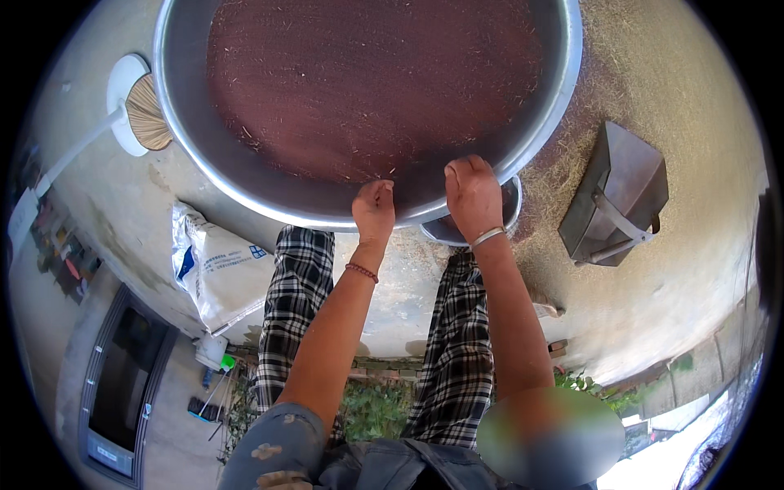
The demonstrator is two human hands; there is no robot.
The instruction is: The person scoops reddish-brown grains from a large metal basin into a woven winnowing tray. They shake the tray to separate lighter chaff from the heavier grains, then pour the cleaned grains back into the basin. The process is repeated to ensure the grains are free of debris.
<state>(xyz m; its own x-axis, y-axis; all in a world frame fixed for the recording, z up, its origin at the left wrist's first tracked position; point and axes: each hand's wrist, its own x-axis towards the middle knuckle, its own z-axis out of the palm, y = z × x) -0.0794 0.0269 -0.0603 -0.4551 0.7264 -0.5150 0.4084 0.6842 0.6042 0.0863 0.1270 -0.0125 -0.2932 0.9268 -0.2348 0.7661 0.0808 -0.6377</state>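
Observation:
A large round metal basin (245, 198) fills the upper middle, holding a broad bed of fine reddish-brown grains (367, 82) flecked with pale bits of straw. Over the basin's near inner wall is my left hand (374, 208), its fingers pinched together; whatever lies between them is too small to see. My right hand (474, 194) is farther right, above the near rim, with fingers curled closed and their contents hidden. Beneath it, a smaller metal bowl (445, 232) shows partly, tucked under the basin's edge.
A metal scoop (616, 196) with a handle lies at right, beside scattered chaff (629, 65). Left of my legs rests a white sack (216, 265). A pleated straw-coloured fan-like piece (147, 114) overlaps a white disc. Plants (376, 408) grow behind a low brick edge.

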